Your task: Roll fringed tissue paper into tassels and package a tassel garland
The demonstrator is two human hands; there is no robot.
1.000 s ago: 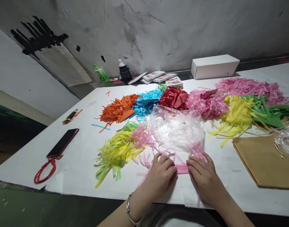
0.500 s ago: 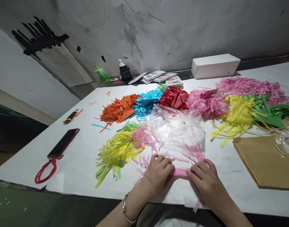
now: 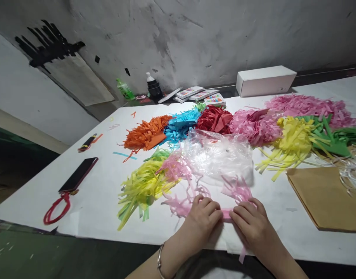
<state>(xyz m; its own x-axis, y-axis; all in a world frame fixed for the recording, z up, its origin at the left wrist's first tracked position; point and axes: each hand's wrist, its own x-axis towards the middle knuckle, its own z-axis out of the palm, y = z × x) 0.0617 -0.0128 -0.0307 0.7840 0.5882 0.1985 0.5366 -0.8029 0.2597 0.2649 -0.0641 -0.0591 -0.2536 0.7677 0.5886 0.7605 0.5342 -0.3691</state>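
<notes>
Near the front of the table, a pink tissue paper tassel point(image 3: 226, 213) lies between my hands, its folded middle showing as a short flat band. My left hand point(image 3: 204, 219) has its fingers curled closed on the left part of the band, and fringe point(image 3: 176, 205) spreads out beside it. On the right end, my right hand point(image 3: 252, 221) is closed on the same band, with more pink fringe point(image 3: 238, 188) above the fingers. A clear plastic bag point(image 3: 220, 159) lies just beyond. Yellow tissue fringe point(image 3: 141, 184) with a pink bunch point(image 3: 175, 166) is to the left.
Orange point(image 3: 149, 133), blue point(image 3: 182, 124), red point(image 3: 215, 120) and pink fringe bunches point(image 3: 255, 128) line the back. Brown paper point(image 3: 323, 197) and white cord point(image 3: 352, 174) lie right. A phone point(image 3: 79, 174) is left; a white box point(image 3: 265, 83) stands by the wall.
My left hand has slid right, closer to my right hand, so less of the pink band shows between them. The fringe on the left has shifted along with it. My right hand stays nearly in place.
</notes>
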